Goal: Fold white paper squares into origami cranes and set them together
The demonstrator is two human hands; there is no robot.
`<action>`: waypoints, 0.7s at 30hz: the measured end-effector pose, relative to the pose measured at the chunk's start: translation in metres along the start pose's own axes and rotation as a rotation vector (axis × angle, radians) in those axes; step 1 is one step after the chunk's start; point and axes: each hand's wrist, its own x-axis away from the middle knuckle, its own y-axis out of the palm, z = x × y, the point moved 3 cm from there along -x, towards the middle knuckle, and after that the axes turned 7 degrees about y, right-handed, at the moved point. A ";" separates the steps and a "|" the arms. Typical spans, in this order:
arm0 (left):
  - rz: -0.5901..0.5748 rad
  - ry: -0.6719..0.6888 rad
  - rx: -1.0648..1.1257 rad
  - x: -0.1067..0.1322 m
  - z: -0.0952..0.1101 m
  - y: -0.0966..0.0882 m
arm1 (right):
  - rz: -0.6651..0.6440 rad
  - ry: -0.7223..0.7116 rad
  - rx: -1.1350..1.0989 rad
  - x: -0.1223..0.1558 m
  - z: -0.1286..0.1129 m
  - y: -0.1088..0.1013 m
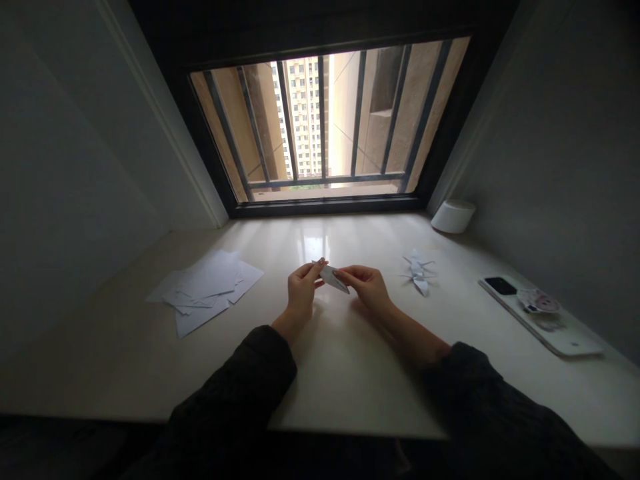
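White, narrow folded paper piece (334, 278) is held above the pale glossy worktop (345, 380).
The left hand (303, 283) and the right hand (369, 285) both pinch it, one at each side. From this piece, loose white paper sheets (205, 280) lie at nine o'clock, a small white folded-paper figure (417, 272) at three, and a white rectangular phone (573, 339) farther out, just past three.

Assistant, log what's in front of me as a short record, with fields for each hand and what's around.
Left hand: pinching one end of a folded paper piece
Right hand: fingers on the same piece, other end
Left side: overlapping white paper sheets
Right side: folded white paper with pointed ends, then a phone
Far right corner: white rounded object
Behind: barred window
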 end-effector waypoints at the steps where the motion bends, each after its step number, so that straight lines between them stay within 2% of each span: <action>1: -0.015 0.015 -0.020 0.000 0.000 0.000 | -0.003 0.003 0.000 0.000 0.001 0.000; 8: -0.109 0.072 -0.132 -0.002 0.002 -0.003 | -0.054 0.001 0.075 -0.001 0.004 0.000; 14: -0.144 0.027 -0.094 -0.001 0.007 0.000 | -0.042 -0.015 0.119 -0.003 0.005 -0.003; 21: -0.060 0.011 -0.106 -0.005 0.004 -0.005 | -0.055 -0.004 0.130 -0.004 0.010 0.000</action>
